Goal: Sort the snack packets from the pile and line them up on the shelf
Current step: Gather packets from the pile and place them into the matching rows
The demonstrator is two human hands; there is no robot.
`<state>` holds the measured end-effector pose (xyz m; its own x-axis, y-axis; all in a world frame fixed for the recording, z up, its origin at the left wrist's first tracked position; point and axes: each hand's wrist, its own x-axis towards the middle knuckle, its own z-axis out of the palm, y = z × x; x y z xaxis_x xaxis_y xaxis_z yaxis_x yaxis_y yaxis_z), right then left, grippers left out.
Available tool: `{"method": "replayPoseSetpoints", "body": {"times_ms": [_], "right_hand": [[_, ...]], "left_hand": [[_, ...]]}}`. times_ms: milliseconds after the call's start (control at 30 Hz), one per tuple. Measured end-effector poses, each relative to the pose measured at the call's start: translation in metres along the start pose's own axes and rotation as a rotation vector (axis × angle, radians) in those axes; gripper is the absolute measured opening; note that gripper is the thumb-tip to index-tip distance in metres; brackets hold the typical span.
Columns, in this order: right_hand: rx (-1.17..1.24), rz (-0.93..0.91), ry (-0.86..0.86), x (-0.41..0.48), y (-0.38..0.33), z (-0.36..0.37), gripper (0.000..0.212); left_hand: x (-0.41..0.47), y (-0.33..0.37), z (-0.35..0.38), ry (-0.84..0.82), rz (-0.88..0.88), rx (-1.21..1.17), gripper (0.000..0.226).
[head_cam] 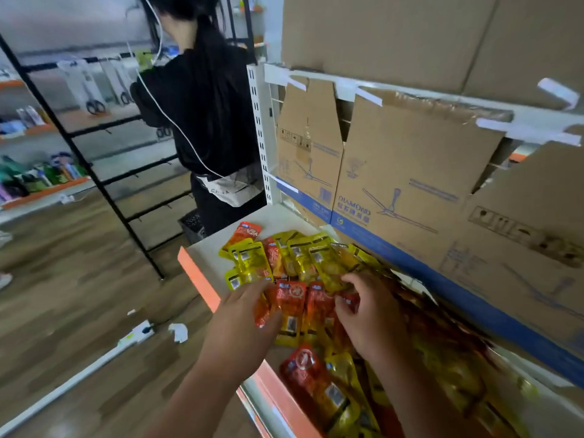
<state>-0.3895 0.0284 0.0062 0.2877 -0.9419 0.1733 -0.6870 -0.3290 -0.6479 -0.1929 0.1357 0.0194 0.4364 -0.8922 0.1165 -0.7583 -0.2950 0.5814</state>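
A pile of red and yellow snack packets [300,263] covers the white shelf [205,248], which has an orange front edge. My left hand [243,314] lies on the pile's front left, its thumb and fingers round a red packet [289,306]. My right hand [369,314] is just to the right, fingers curled and pinching another red packet [349,300] in the heap. More packets [319,384] lie blurred toward the near right.
Cardboard fan boxes [395,184] stand along the back of the shelf, more on the shelf above. A person in black [202,99] stands at the shelf's far left end. A black rack [94,172] and floor litter [178,331] lie left.
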Motion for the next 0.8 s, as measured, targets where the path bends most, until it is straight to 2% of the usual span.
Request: {"method": "replayPoseSetpoints", "body": {"times_ms": [200, 333, 533, 633, 733, 800], "right_hand": [[-0.087, 0.077, -0.061, 0.025, -0.017, 0.022, 0.043], [-0.176, 0.021, -0.102, 0.062, -0.043, 0.051, 0.045], [-0.337, 0.155, -0.171, 0.128, -0.068, 0.099, 0.059], [-0.432, 0.228, -0.252, 0.141, -0.077, 0.109, 0.060], [-0.441, 0.258, -0.224, 0.147, -0.085, 0.112, 0.062], [-0.439, 0.270, -0.181, 0.145, -0.089, 0.113, 0.059]], "left_hand": [[0.057, -0.024, 0.005, -0.056, 0.031, 0.004, 0.047], [0.109, -0.050, -0.002, -0.087, -0.023, 0.050, 0.054], [0.181, -0.094, -0.008, -0.328, 0.073, 0.158, 0.064], [0.198, -0.101, -0.009, -0.384, 0.136, 0.069, 0.055], [0.205, -0.103, -0.007, -0.436, 0.199, -0.049, 0.043], [0.207, -0.102, -0.005, -0.477, 0.252, -0.138, 0.044]]}}
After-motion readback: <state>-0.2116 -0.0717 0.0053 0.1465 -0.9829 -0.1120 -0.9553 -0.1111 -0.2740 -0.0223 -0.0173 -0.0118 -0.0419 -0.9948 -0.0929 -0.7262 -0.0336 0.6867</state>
